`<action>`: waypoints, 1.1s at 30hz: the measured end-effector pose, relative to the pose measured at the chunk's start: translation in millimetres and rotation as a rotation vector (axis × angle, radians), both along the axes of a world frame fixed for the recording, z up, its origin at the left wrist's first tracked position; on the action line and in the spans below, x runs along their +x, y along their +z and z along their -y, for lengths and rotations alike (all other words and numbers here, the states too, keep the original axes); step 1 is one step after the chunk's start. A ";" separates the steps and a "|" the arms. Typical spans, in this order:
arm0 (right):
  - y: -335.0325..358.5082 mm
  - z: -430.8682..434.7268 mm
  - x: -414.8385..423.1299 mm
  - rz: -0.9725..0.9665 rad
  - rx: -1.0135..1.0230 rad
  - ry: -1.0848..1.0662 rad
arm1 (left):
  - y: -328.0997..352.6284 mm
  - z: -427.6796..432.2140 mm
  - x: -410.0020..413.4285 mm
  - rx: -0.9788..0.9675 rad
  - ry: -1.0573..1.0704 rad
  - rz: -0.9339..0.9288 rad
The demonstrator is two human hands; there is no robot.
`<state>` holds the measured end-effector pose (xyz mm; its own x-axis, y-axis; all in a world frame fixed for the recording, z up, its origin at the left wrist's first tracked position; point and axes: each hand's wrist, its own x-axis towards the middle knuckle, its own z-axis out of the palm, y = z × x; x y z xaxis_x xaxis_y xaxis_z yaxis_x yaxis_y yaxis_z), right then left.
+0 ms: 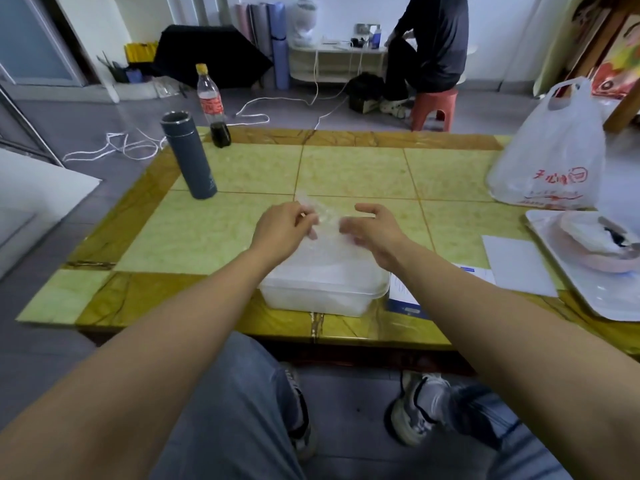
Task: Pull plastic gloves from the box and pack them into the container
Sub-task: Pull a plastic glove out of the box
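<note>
A seated person holds a clear plastic glove (pixel 323 220) above a translucent container (pixel 322 292) near the front edge of a green tiled table (pixel 242 174); the left hand (pixel 282 225) pinches the film between thumb and fingertips, while the right hand (pixel 374 233), fingers loosely curved and blurred, sits at the glove's other side, and whether it grips the film cannot be told. Likely risks: the thin, near-invisible sheet could slip from a one-handed pinch, or spring back out of the container if dropped in unfolded (the tub looks cloudy with contents). A flat blue-and-white box (pixel 403 303) lies just beside the container's right wall, its print too small to read; a white carrier bag (pixel 550 157) at far right bears red Chinese characters, only partly legible; the red label on a bottle (pixel 211 105) cannot be read.
</note>
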<state>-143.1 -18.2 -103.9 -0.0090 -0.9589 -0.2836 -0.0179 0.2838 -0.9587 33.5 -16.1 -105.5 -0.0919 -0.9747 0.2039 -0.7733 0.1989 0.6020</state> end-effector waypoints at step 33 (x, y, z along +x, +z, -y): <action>-53.5 20.1 29.0 -0.884 0.245 0.674 | -43.2 25.0 -35.5 0.962 -0.058 0.526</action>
